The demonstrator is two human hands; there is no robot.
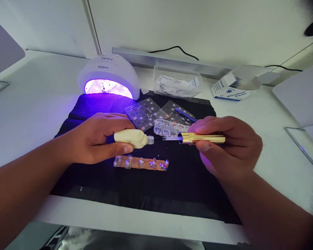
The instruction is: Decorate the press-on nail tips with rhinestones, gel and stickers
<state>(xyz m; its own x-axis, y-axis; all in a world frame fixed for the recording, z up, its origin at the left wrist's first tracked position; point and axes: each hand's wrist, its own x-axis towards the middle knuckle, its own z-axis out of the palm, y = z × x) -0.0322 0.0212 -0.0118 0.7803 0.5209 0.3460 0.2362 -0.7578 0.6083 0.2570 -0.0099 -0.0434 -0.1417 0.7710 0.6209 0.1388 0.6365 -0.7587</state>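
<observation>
My left hand (104, 139) is closed around a cream nail polish bottle (131, 138), tipped on its side with its open neck facing right. In my right hand (226, 146) is the gold brush cap (187, 138), gripped between thumb and fingers. Its brush points left at the bottle's neck, a small gap apart. A thin blue stick (185, 114) shows by my right fingers; whether they hold it I cannot tell. Below the bottle, several decorated false nails (141, 162) sit on a tan strip (122, 162) on the black mat (156, 191).
A lit white nail lamp (108, 71) stands at the back left. Patterned sticker sheets (146, 113) and a clear case of small gems (167, 128) lie behind my hands. Farther back are a clear tub of alcohol pads (177, 83) and an opened alcohol pad box (232, 88).
</observation>
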